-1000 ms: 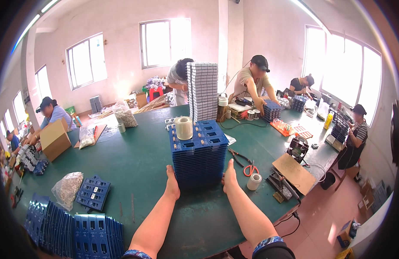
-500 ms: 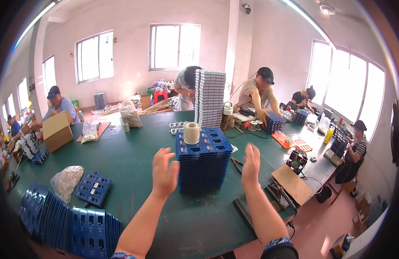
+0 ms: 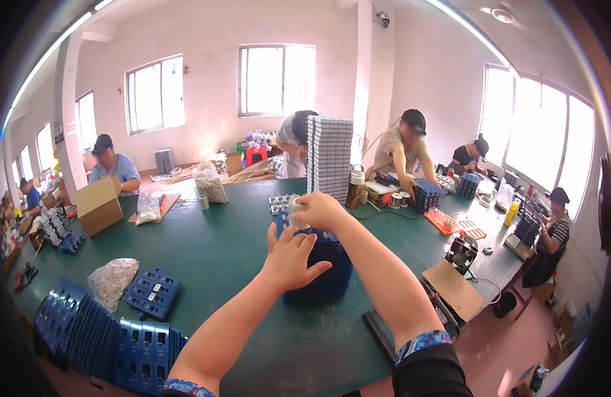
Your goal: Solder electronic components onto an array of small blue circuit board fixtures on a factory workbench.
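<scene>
Centrally, the stack of blue plastic trays (image 3: pixel 328 271) stood on the green table (image 3: pixel 232 245), with a roll of tape (image 3: pixel 297 213) on its top. Your right hand (image 3: pixel 322 210) curled its fingers closed around that roll. Your left hand (image 3: pixel 289 259) lay flat against the stack's near face, fingers spread apart. Behind the stack rose a taller grey tray stack (image 3: pixel 330 157). To your left lay a single blue tray (image 3: pixel 152 291), a clear bag of small parts (image 3: pixel 111 281) and a row of leaning blue trays (image 3: pixel 107 331); further off sat a cardboard box (image 3: pixel 99 205). Other people worked around the table's far edges.
</scene>
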`<state>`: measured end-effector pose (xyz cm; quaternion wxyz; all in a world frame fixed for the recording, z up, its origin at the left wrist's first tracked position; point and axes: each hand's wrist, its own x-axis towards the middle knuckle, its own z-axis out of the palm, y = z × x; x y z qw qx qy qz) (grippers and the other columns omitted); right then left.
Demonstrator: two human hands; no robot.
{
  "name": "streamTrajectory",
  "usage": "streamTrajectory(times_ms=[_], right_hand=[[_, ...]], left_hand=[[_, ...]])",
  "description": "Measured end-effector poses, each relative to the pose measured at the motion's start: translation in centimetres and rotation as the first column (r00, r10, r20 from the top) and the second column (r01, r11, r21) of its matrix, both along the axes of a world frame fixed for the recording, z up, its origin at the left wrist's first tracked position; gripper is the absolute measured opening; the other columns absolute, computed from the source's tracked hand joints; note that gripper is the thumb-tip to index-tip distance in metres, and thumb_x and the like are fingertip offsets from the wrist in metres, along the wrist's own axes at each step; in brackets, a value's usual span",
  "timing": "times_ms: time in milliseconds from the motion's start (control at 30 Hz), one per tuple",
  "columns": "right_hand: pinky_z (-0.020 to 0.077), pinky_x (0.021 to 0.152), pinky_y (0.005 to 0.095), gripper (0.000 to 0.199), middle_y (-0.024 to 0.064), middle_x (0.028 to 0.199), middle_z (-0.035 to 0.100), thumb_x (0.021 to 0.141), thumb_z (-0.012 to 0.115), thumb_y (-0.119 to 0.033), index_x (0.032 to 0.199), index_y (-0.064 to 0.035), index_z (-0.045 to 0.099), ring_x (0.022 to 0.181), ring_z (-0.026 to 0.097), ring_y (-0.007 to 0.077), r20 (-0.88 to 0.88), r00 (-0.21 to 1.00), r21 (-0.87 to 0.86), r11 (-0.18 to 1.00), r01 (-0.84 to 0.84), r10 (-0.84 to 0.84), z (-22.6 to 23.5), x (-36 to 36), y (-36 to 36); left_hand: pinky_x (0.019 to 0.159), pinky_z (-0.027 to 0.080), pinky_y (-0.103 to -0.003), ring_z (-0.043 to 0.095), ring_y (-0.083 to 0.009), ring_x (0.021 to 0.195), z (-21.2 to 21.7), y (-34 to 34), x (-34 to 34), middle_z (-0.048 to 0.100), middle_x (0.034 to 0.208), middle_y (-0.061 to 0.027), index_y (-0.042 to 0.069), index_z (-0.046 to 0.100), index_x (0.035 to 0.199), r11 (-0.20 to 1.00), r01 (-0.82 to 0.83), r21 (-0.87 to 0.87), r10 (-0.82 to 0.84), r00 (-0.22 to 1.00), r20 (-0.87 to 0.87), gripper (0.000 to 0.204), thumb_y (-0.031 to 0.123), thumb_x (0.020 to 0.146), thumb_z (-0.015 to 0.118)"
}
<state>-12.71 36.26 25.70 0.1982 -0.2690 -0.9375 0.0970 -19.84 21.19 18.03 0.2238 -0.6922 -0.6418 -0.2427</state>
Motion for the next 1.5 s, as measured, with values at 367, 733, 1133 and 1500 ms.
streamTrajectory(times_ms=[367,733,1133,1500], right_hand=[[0.0516,0.081,0.0387,0.040,0.0194,0.092,0.071,0.078,0.072,-0.035,0.100,-0.0019,0.072,0.088,0.068,0.0304,-0.556,0.807,0.001,0.971,0.240,-0.199,1.4,12.0,3.5],[0.0513,0.092,0.0376,0.040,0.0146,0.121,0.061,0.074,0.075,-0.036,0.108,-0.0157,0.074,0.107,0.062,0.0304,0.340,0.865,-0.002,0.919,0.393,-0.369,-15.6,15.5,9.2],[0.0517,0.090,0.0398,0.037,0.0154,0.124,0.056,0.081,0.070,-0.031,0.110,-0.0081,0.070,0.108,0.062,0.0320,0.406,0.843,0.068,0.932,0.357,-0.353,-17.1,16.0,7.5],[0.0521,0.082,0.0357,0.038,0.0153,0.096,0.070,0.082,0.068,-0.035,0.101,-0.0025,0.072,0.088,0.068,0.0254,-0.320,0.770,-0.243,0.833,0.497,-0.552,-11.3,31.5,3.3]], left_hand=[[0.111,0.013,-0.062,0.049,-0.0259,0.120,-0.1,0.3,-0.3,0.059,0.117,-0.0089,0.002,0.061,0.119,0.997,0.076,0.017,-0.077,0.997,0.011,0.069,0.061,0.083,0.060],[0.111,0.017,-0.054,0.050,-0.0265,0.119,0.5,0.2,-0.4,0.059,0.117,-0.0104,0.001,0.061,0.119,0.996,0.082,-0.045,-0.082,0.997,0.014,0.073,0.065,0.085,0.054],[0.107,0.024,-0.045,0.046,-0.0285,0.123,0.3,-0.1,-0.2,0.057,0.122,-0.0130,0.000,0.058,0.122,0.993,0.115,-0.030,-0.114,0.993,0.020,0.073,0.063,0.085,0.057],[0.104,0.027,-0.045,0.047,-0.0292,0.122,0.3,0.0,0.1,0.056,0.123,-0.0131,0.001,0.057,0.123,0.992,0.124,-0.025,-0.123,0.992,0.016,0.068,0.058,0.087,0.057]])
